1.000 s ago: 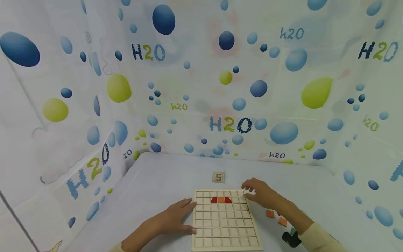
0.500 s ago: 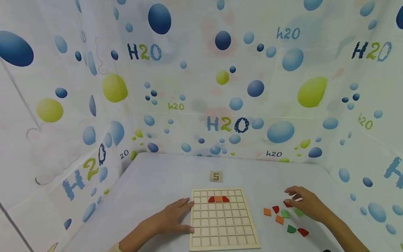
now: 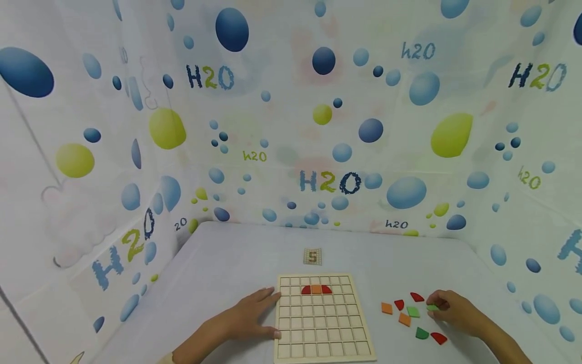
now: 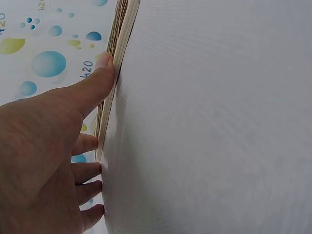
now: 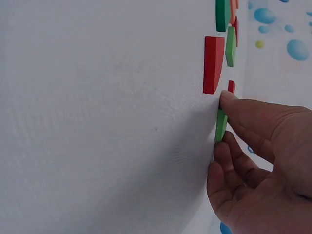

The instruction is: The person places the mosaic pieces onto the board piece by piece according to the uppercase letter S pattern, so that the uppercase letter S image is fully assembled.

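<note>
A wooden grid board lies on the white table. In one of its upper rows, an orange square tile sits between two red rounded tiles. My left hand rests along the board's left edge, its thumb and fingertips touching the rim. To the right of the board, my right hand pinches a light green tile between thumb and fingers, low at the tabletop. In the head view the fingers partly cover that tile.
Beside the right hand lie loose tiles: orange squares, red rounded pieces, a light green square and a dark green rounded piece. A small patterned card lies behind the board. A printed curtain surrounds the table.
The right hand has moved from the board's upper right corner out to the loose tiles and taken hold of a light green one. The left hand has stayed on the board's edge.
</note>
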The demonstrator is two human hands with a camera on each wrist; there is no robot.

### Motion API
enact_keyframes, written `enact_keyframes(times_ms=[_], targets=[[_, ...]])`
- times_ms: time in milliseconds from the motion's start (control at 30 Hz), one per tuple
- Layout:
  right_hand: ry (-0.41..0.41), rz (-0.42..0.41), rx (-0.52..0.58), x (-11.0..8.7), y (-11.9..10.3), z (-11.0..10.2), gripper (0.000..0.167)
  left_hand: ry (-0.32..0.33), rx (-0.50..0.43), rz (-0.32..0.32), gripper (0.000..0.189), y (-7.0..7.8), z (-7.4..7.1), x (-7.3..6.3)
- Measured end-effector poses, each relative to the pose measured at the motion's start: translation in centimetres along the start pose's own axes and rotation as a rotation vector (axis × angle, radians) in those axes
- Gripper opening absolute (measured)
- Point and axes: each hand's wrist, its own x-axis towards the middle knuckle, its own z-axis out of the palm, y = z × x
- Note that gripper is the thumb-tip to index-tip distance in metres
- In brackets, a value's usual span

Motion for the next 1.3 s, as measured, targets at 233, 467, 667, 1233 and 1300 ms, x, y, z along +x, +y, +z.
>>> enact_keyframes(times_ms=[233, 467, 667, 1233, 1300], targets=[[0.048, -0.009, -0.022, -0.4, -0.3, 0.5, 0.029, -0.002, 0.006, 0.005, 0.099, -0.1, 0.1, 0.1], [0.012, -0.018, -0.022, -0.3, 0.3, 0.2, 0.035, 0.006, 0.011, -0.008, 0.1, 0.0, 0.0, 0.1], [-0.075, -0.039, 0.056, -0.2, 1.0, -0.5, 0.036, 0.001, 0.003, -0.001, 0.099, -0.1, 0.1, 0.1], [-0.006, 0.01, 0.045, 0.2, 1.1, 0.2, 0.039, -0.008, 0.0, -0.008, 0.099, -0.4, 0.3, 0.2], [0.002, 0.003, 0.036, 0.2, 1.1, 0.2, 0.037, -0.005, 0.004, -0.002, 0.099, -0.5, 0.3, 0.2]])
